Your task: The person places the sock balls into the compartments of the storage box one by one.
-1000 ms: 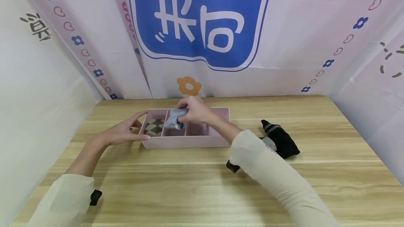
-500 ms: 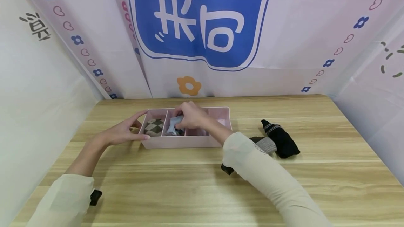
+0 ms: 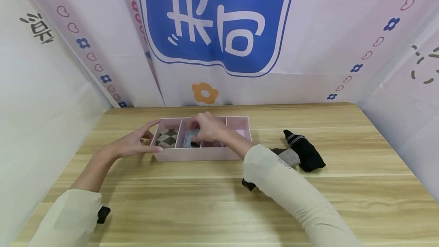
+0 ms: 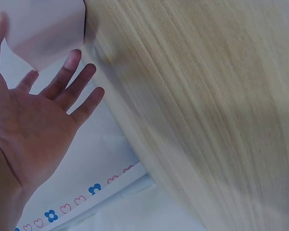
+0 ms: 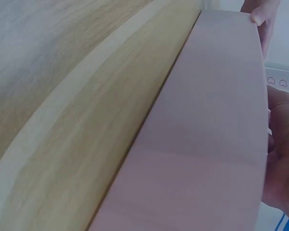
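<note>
My left hand (image 3: pixel 132 144) spans the left end of a pink divided storage box (image 3: pixel 199 154), its thumb at the front rim and forefinger at the back corner. In the left wrist view its other fingers (image 4: pixel 79 89) stretch out straight beside the box. My right hand (image 3: pixel 210 128) reaches into the second compartment from the left, with bent fingers and thumb on a folded light blue sock (image 3: pixel 188 138). A brown and beige argyle sock (image 3: pixel 167 139) fills the leftmost compartment. The right wrist view mostly shows the box's front wall (image 5: pixel 202 120), which partly hides the right fingers.
A black sock (image 3: pixel 306 153) and a grey sock (image 3: pixel 289 157) lie on the wooden table (image 3: pixel 192 201) right of the box, the grey one partly behind my right sleeve (image 3: pixel 284 186). A printed cloth backdrop (image 3: pixel 308 41) rises behind the table.
My right hand has lowered the light blue sock from above the second compartment down into it, with the sock now flatter inside. The left hand stays at the box's left end.
</note>
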A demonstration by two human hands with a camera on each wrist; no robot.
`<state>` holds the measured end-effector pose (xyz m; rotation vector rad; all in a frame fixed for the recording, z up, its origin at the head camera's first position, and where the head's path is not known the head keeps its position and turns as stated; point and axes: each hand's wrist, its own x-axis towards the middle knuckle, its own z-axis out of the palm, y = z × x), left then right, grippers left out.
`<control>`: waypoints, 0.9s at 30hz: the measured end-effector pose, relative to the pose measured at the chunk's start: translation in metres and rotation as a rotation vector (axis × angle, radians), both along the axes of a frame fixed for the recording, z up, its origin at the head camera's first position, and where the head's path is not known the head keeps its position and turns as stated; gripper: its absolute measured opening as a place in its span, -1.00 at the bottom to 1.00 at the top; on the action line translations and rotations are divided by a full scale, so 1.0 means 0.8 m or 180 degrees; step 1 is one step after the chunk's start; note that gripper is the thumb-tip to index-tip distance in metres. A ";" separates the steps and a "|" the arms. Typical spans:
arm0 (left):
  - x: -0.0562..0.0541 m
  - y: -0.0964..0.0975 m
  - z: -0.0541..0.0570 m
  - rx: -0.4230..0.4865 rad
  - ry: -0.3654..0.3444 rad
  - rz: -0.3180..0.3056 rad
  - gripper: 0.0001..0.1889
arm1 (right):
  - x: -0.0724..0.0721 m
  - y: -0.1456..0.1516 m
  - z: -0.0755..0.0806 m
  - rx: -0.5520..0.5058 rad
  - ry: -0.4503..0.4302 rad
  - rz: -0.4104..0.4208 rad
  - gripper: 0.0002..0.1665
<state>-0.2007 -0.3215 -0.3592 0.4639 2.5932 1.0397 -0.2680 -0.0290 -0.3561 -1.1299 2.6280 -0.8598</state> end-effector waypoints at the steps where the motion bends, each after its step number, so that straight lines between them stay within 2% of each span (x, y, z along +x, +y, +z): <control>1: 0.000 0.000 0.000 -0.0001 0.0001 0.0001 0.08 | 0.000 0.002 0.002 -0.0051 -0.0002 0.0023 -0.57; 8: 0.001 0.001 0.001 -0.0018 -0.0047 -0.0011 0.09 | 0.002 0.032 0.019 -0.0332 0.0053 0.0149 -0.56; 14: 0.001 0.000 0.001 -0.0017 -0.0065 -0.0022 0.10 | 0.004 0.071 0.033 -0.0408 -0.0134 0.0104 -0.54; 23: 0.001 -0.001 0.001 -0.0042 -0.0072 -0.0028 0.10 | 0.004 0.141 0.042 -0.0260 0.0008 0.0102 -0.55; 27: 0.000 0.000 0.001 -0.0065 -0.0059 -0.0045 0.10 | 0.007 0.174 0.043 -0.0204 -0.0087 0.0066 -0.55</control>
